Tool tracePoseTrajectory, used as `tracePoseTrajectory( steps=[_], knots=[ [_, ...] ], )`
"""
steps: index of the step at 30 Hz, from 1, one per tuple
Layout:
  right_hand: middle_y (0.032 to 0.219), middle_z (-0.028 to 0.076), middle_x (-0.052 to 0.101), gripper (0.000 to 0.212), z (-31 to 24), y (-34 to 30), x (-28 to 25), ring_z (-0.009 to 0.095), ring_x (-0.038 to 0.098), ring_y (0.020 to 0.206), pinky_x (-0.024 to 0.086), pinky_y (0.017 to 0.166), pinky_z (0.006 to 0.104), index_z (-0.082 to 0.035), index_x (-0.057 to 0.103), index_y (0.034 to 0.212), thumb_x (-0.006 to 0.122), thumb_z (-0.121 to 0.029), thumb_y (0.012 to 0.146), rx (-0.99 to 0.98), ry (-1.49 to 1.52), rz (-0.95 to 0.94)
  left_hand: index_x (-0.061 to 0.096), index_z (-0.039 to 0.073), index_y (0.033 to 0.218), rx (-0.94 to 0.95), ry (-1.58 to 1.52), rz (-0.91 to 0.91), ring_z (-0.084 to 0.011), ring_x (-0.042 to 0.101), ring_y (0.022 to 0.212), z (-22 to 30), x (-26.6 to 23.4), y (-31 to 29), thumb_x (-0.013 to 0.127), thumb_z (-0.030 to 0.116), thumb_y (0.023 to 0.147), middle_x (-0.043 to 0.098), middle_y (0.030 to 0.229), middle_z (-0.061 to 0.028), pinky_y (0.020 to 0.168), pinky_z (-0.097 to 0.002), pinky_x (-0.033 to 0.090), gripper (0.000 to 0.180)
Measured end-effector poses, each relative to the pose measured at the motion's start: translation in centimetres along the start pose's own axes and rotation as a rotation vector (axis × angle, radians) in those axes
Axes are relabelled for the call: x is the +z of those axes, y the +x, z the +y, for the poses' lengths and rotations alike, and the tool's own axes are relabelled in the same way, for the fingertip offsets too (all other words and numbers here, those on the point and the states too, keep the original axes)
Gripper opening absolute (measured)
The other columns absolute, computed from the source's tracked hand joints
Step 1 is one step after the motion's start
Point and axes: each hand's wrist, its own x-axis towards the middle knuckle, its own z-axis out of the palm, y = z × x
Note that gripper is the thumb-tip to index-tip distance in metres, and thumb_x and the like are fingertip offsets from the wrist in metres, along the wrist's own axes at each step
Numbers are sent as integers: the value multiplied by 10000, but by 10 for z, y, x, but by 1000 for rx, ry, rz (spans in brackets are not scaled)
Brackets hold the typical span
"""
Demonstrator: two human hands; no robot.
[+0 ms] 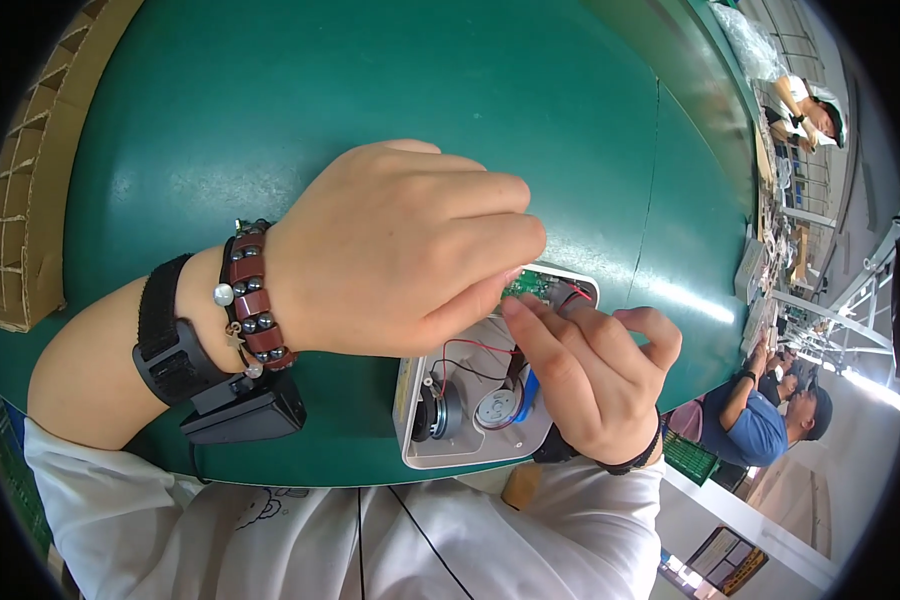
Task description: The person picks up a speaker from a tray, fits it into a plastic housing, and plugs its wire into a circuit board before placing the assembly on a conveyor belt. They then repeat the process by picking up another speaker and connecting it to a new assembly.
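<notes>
On the table's near edge lies an open light-grey plastic housing (470, 461). Inside it are a round black-and-silver speaker (431, 412), a round silver part (497, 408) beside a blue piece (527, 392), thin red and black wires (475, 345), and a green circuit board (538, 283) at the far end. My left hand (400, 250) reaches across over the housing, fingers curled closed, its fingertips at the board. My right hand (595, 375) is bent over the right side, its fingers pinched together by the same board. Whatever either hand grips is hidden by the fingers.
The green table (270, 100) spreads around the housing. A cardboard box with dividers (30, 200) stands at the far left. On my left wrist are a beaded bracelet (255, 300) and a black strapped device (245, 410). Other people (760, 420) sit along the right.
</notes>
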Motion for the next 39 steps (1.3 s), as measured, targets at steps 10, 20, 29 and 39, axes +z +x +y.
tracePoseTrajectory(
  steps=[10,20,29,39],
  knots=[
    [799,-71,641,323,23,-20,5,73,574,735,331,727,285,-115,655,1017,671,-138,695,2,133,60,606,61,792,-14,24,-72,-221,516,594,2,1,5,631,55,731,514,703,-44,524,-336,371,66],
    [1312,43,517,403,-78,-36,-7,270,476,1167,347,983,504,-247,623,1043,656,-471,710,142,311,30,580,48,919,-7,-104,-63,-247,532,690,5,-9,10,570,109,829,540,834,-95,614,-335,434,109],
    [1287,75,507,328,-32,-96,16,304,490,1148,399,919,491,-145,619,904,732,-306,642,477,56,98,573,27,997,-18,-238,38,-223,570,755,44,-28,3,501,151,914,576,926,-130,657,-329,447,165],
    [1515,92,262,705,178,-350,-3,295,254,1387,224,1105,478,-164,383,1409,682,-165,771,931,-639,-251,609,88,866,68,359,-108,-230,570,720,87,-109,-57,641,172,804,594,815,-46,589,-338,407,109]
  ],
)
